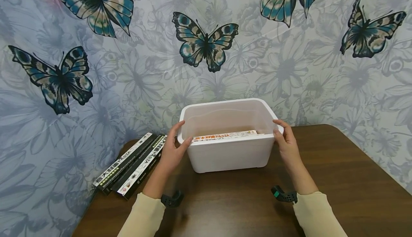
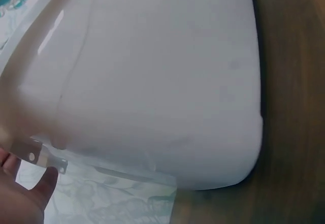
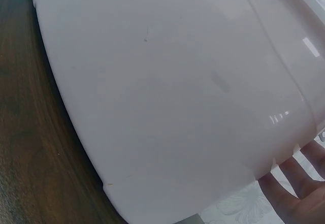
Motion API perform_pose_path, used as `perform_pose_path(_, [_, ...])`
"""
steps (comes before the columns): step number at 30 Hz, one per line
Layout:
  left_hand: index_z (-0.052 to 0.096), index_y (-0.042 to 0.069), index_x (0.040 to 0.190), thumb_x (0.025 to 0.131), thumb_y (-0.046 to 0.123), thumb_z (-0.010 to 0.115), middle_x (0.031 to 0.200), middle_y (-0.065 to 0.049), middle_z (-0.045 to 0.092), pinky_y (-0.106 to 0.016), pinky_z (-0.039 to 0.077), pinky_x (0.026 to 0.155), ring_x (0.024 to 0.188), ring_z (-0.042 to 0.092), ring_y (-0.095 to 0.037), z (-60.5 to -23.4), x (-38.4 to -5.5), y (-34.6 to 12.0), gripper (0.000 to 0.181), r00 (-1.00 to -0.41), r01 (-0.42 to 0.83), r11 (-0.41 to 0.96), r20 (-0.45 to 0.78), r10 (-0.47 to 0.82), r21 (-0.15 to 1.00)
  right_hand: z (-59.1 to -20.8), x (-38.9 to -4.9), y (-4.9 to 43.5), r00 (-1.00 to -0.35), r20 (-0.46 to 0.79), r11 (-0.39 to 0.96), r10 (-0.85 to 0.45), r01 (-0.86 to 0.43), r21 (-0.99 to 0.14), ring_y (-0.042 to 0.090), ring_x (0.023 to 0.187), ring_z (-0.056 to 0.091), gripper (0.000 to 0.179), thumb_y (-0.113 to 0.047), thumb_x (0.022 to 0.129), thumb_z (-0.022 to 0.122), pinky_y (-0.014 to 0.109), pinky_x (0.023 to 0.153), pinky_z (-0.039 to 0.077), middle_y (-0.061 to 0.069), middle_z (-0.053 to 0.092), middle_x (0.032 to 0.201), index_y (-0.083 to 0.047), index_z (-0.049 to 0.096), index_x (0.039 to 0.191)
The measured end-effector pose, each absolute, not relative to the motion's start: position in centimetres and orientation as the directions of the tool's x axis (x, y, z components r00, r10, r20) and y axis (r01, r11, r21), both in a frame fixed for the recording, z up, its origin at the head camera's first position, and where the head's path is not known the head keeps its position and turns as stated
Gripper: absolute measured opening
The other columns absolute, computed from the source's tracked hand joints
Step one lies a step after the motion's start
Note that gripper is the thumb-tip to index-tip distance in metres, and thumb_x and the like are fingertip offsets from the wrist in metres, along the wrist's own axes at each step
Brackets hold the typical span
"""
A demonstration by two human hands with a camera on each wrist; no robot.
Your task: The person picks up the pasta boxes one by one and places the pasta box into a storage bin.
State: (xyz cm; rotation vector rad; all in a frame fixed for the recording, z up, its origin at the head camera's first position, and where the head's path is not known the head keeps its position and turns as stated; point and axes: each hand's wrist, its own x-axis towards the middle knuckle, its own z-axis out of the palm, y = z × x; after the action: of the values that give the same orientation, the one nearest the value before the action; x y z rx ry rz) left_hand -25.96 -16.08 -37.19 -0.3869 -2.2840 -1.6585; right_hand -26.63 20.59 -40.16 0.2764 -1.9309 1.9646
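Note:
A white plastic bin (image 1: 231,156) sits on the table, its open top facing up. My left hand (image 1: 172,154) holds the bin's left end by the rim, thumb at the front corner and fingers behind. At the other end, my right hand (image 1: 287,146) grips the rim, thumb in front and fingers round the side. Inside the bin a box printed PASTA (image 1: 225,136) shows just above the front rim; its lower part is hidden. The wrist views show the bin's smooth wall close up, with fingertips (image 3: 271,196) of the right hand under the rim.
Two long black boxes (image 1: 135,162) with white printed strips lie side by side at the left of the brown wooden table (image 1: 225,208), near the left forearm. Behind the table hangs a butterfly-patterned cloth (image 1: 145,79). Each wrist wears a black strap (image 1: 284,195).

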Motion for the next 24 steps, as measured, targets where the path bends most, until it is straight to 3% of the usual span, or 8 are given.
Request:
perform_pose_path(8, [0.040, 0.016, 0.151, 0.096, 0.012, 0.064, 0.156, -0.008, 0.039, -0.052, 0.042, 0.108, 0.140, 0.045, -0.038, -38.3, -24.7, -16.5, 0.060, -0.903, 0.408, 0.253, 0.428, -0.029, 0.877, -40.2, -26.6, 20.5, -0.913, 0.391, 0.006, 0.119, -0.393, -0.920, 0.017, 0.114, 0.047, 0.042, -0.021, 0.107, 0.043, 0.013, 0.085, 0.045, 0.003, 0.044, 0.136, -0.008, 0.038, 0.147])
perform_pose_path(12, [0.037, 0.011, 0.152, 0.096, 0.011, 0.064, 0.154, -0.011, 0.044, -0.031, 0.040, 0.112, 0.142, 0.043, -0.029, -38.9, -24.3, -17.0, 0.062, -0.900, 0.411, 0.217, 0.432, -0.062, 0.886, -40.2, -26.6, 20.4, -0.914, 0.388, 0.011, 0.117, -0.389, -0.921, 0.017, 0.113, 0.047, 0.042, -0.022, 0.107, 0.043, 0.013, 0.085, 0.045, 0.004, 0.044, 0.137, -0.008, 0.038, 0.147])
perform_pose_path(16, [0.034, 0.011, 0.153, 0.096, 0.011, 0.065, 0.155, -0.010, 0.044, -0.011, 0.042, 0.101, 0.142, 0.043, -0.028, -39.4, -23.7, -17.5, 0.065, -0.903, 0.400, 0.199, 0.422, -0.079, 0.894, -40.1, -26.6, 20.4, -0.916, 0.383, 0.017, 0.121, -0.384, -0.923, 0.017, 0.113, 0.046, 0.042, -0.022, 0.107, 0.043, 0.014, 0.085, 0.045, 0.006, 0.043, 0.138, -0.009, 0.038, 0.147])
perform_pose_path(20, [0.037, 0.012, 0.152, 0.096, 0.011, 0.066, 0.154, -0.007, 0.044, -0.017, 0.045, 0.101, 0.142, 0.044, -0.029, -39.9, -23.0, -18.2, 0.063, -0.912, 0.368, 0.229, 0.398, -0.103, 0.901, -40.2, -26.7, 20.4, -0.917, 0.379, 0.019, 0.126, -0.380, -0.925, 0.017, 0.113, 0.047, 0.043, -0.023, 0.107, 0.043, 0.015, 0.085, 0.045, 0.006, 0.043, 0.138, -0.009, 0.038, 0.147])
perform_pose_path(24, [0.039, 0.015, 0.151, 0.097, 0.012, 0.063, 0.154, -0.002, 0.044, -0.015, 0.046, 0.097, 0.140, 0.046, -0.026, -40.4, -22.2, -18.9, 0.059, -0.935, 0.285, 0.221, 0.321, -0.152, 0.933, -40.2, -26.7, 20.5, -0.917, 0.379, 0.014, 0.127, -0.380, -0.925, 0.017, 0.113, 0.047, 0.043, -0.023, 0.107, 0.043, 0.015, 0.086, 0.046, 0.004, 0.042, 0.138, -0.009, 0.038, 0.147])
